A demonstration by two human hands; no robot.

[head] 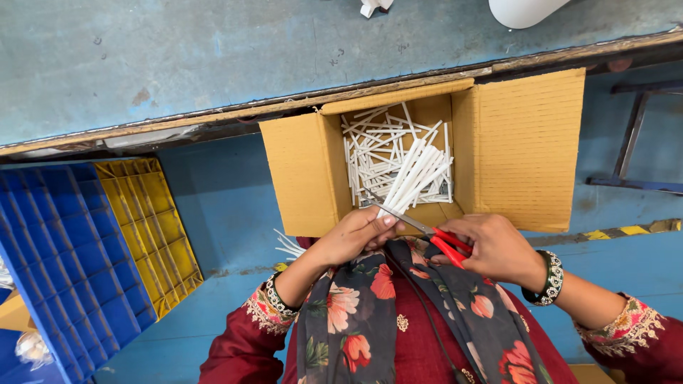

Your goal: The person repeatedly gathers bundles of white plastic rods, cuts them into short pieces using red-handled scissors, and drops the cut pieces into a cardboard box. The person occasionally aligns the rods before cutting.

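Observation:
My left hand grips a bundle of thin white sticks that fan out over an open cardboard box. Red-handled scissors are in my right hand, with the metal blades reaching to the base of the bundle by my left fingers. Many more loose white sticks lie inside the box. A few white sticks poke out beside my left wrist.
A worn blue workbench runs above the box, with a white rounded object at its far edge. Blue and yellow plastic crates lie at the left on the blue floor. A metal frame stands at the right.

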